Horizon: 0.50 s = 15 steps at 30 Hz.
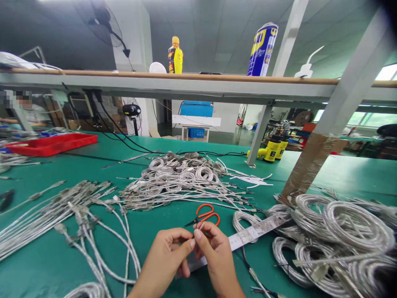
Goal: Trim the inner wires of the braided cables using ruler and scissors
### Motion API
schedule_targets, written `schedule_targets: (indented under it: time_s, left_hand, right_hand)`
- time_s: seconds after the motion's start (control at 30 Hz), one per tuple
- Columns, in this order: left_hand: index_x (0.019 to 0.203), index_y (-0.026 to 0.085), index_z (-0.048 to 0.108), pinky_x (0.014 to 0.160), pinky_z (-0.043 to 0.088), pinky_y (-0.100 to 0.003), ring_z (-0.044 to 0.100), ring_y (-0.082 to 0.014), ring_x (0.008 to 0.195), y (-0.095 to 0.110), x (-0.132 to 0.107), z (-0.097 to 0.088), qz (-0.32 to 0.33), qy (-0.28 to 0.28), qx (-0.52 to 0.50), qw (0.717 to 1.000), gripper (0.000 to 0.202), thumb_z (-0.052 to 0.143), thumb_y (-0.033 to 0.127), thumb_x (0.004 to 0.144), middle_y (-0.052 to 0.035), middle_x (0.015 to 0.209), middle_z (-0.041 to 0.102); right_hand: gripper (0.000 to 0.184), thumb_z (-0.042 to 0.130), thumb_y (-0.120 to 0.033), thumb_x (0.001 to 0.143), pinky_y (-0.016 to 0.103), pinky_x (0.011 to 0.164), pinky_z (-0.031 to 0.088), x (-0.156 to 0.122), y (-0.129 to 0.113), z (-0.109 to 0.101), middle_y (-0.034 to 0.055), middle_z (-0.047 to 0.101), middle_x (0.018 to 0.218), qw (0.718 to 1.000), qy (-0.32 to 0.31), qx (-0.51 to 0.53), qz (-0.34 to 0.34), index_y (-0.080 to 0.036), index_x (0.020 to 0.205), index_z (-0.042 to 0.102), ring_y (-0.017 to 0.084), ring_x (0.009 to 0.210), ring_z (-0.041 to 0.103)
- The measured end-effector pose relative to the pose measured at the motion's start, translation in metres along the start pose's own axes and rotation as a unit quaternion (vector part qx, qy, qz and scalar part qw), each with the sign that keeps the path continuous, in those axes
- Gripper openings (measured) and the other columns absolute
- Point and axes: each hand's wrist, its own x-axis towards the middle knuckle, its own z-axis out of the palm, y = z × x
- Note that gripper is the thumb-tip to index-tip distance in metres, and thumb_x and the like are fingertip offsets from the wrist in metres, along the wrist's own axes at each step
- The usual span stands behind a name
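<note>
My left hand point(169, 258) and my right hand point(217, 256) meet above the front of the green bench, fingertips pinched together. Between the fingers of the right one a thin pale wire point(202, 226) pokes up; the fingers hide most of it. What the left fingertips grip is too small to make out. Just beyond lie scissors with orange handles point(211, 214), blades pointing left. A steel ruler point(248, 236) lies aslant beneath my hands, partly covered by them. To its right, a cable with stripped dark wires point(252, 271) rests on the bench.
A heap of coiled clear-jacketed cables point(186, 178) lies ahead. More cables point(62, 207) spread at left, and big coils point(350, 231) pile up at right. A red tray point(52, 145) sits far left. A shelf point(192, 85) crosses overhead, with a taped post point(310, 165) at right.
</note>
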Motion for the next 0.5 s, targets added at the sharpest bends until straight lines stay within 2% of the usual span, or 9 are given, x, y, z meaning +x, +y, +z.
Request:
schedule_targets:
  time_s: [0.07,0.13,0.23,0.3,0.37,0.5]
  left_hand:
    - [0.067,0.01,0.061,0.032,0.026,-0.014,0.044,-0.0034,0.029,-0.003,0.001,0.001,-0.001,-0.001,0.001,1.0,0.025,0.055,0.034,0.07,0.0011,0.054,0.056]
    - [0.071,0.01,0.059,0.03,0.024,-0.013,0.042,-0.0023,0.027,-0.006,0.001,0.001,0.008,0.006,-0.001,1.0,0.023,0.053,0.033,0.071,0.002,0.055,0.055]
    - [0.075,0.011,0.058,0.029,0.023,-0.013,0.041,-0.0015,0.026,-0.01,0.003,0.0,0.02,-0.002,-0.011,1.0,0.022,0.052,0.032,0.072,0.0026,0.056,0.054]
    - [0.074,0.011,0.058,0.029,0.024,-0.013,0.04,-0.0014,0.026,-0.011,0.004,0.0,0.021,-0.002,-0.015,1.0,0.022,0.051,0.032,0.072,0.0025,0.056,0.054]
    - [0.071,0.011,0.058,0.029,0.024,-0.012,0.041,-0.0016,0.025,-0.011,0.005,0.001,0.02,0.009,-0.017,1.0,0.021,0.052,0.032,0.072,0.0028,0.054,0.054]
    - [0.062,0.012,0.054,0.03,0.029,-0.013,0.045,-0.0038,0.027,-0.012,0.006,0.004,0.009,0.03,-0.031,0.999,0.019,0.053,0.03,0.071,0.0032,0.051,0.055]
  right_hand:
    - [0.022,0.057,-0.035,0.07,0.018,0.042,0.035,0.001,-0.002,-0.001,-0.0036,0.047,0.056,0.999,-0.008,-0.031,-0.024,-0.015,0.062,0.052,0.007,0.046,0.043]
    - [0.021,0.055,-0.031,0.073,0.02,0.048,0.037,0.0,-0.004,-0.003,-0.0028,0.047,0.056,0.992,-0.002,-0.098,-0.079,-0.016,0.059,0.053,0.009,0.051,0.047]
    - [0.013,0.051,-0.024,0.076,0.022,0.055,0.037,-0.003,-0.008,-0.006,0.0,0.051,0.064,0.958,0.004,-0.22,-0.182,-0.017,0.068,0.059,0.012,0.06,0.049]
    - [0.012,0.049,-0.023,0.077,0.022,0.054,0.037,-0.004,-0.009,-0.006,0.0009,0.051,0.067,0.942,0.008,-0.26,-0.212,-0.018,0.073,0.06,0.012,0.061,0.049]
    - [0.014,0.049,-0.025,0.078,0.022,0.054,0.036,-0.005,-0.007,-0.005,0.0005,0.05,0.066,0.951,0.02,-0.245,-0.189,-0.018,0.07,0.058,0.012,0.06,0.048]
    - [0.021,0.051,-0.034,0.076,0.02,0.047,0.035,-0.001,0.002,-0.003,-0.0021,0.049,0.057,0.994,-0.004,-0.094,-0.056,-0.016,0.066,0.054,0.01,0.05,0.044]
